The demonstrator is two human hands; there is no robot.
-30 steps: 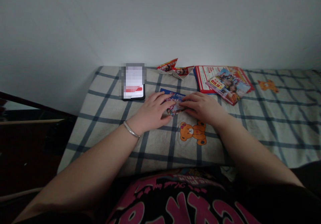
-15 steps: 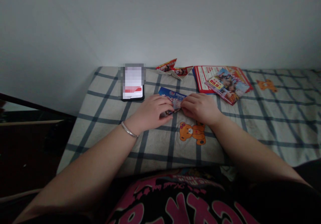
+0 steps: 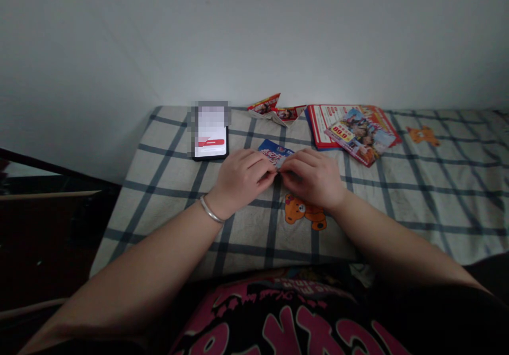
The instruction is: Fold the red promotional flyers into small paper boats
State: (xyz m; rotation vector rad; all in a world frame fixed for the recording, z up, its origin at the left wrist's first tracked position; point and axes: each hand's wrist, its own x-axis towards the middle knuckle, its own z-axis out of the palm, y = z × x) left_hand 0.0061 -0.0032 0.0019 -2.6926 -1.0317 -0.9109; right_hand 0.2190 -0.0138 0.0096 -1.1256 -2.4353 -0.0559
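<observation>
Between my hands lies a blue printed flyer (image 3: 274, 149), its near part covered by my fingers. My left hand (image 3: 247, 177), with a silver bangle at the wrist, pinches the near edge of the paper. My right hand (image 3: 313, 177) pinches the same edge close beside it, the fingertips of both hands nearly touching. How the paper is bent under the fingers is hidden. Just beyond, a folded red paper piece (image 3: 278, 110) stands with pointed ends by the wall.
A phone (image 3: 210, 145) with a lit screen lies to the left. At the right a glossy flyer (image 3: 361, 138) rests on a stack of red and blue flyers (image 3: 320, 127). The checked cloth (image 3: 183, 206) has bear prints; its left edge drops to a dark floor.
Both hands have drawn closer together, fingertips now meeting at the flyer's near edge. Less of the flyer shows than before. Phone, folded piece and stack have stayed put.
</observation>
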